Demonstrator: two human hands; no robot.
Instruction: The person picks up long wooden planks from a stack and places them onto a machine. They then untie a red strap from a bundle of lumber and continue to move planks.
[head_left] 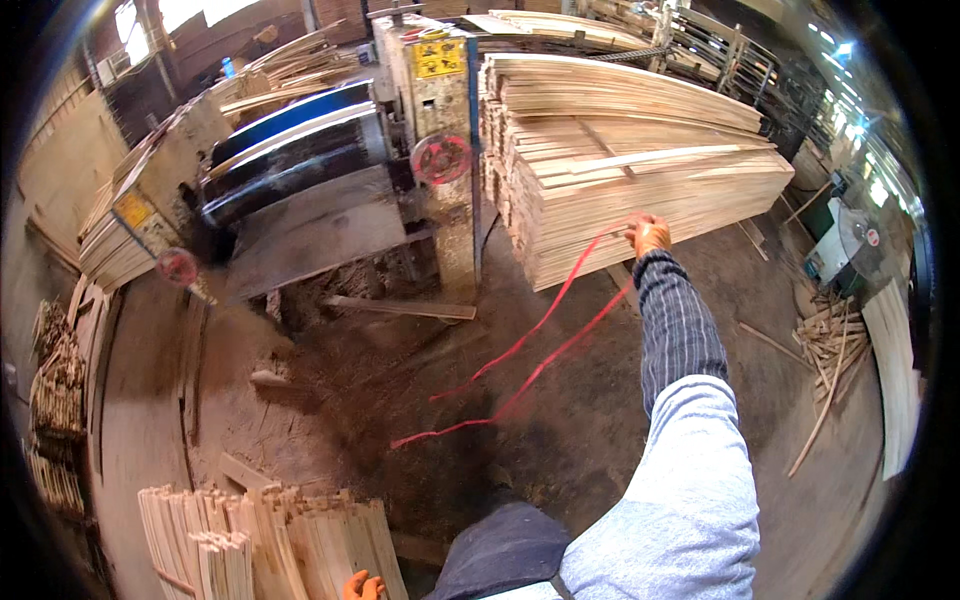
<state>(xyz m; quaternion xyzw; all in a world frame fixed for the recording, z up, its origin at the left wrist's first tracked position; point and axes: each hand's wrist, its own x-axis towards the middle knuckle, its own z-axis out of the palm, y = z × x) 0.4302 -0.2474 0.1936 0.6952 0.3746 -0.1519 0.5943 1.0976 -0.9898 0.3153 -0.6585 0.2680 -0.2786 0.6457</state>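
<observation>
In my outstretched right hand [650, 236], gloved in orange, the fingers are closed on a thin red string [545, 318]. Two lengths of it trail down and to the left over the dark floor. That hand is in front of a large stack of light wooden slats [650, 200]; whether it touches the wood I cannot tell. Only the orange-gloved fingertips of my left hand [364, 586] show at the bottom edge, slightly apart and holding nothing visible. They are beside an upright bundle of wooden strips [230, 545].
A heavy roller machine [300, 165] with red handwheels [440, 159] stands ahead on the left. A loose board [400, 307] lies before it. Scrap wood [830, 345] is piled at the right, near a grey-white machine [842, 240]. More slats [57, 375] are stacked far left.
</observation>
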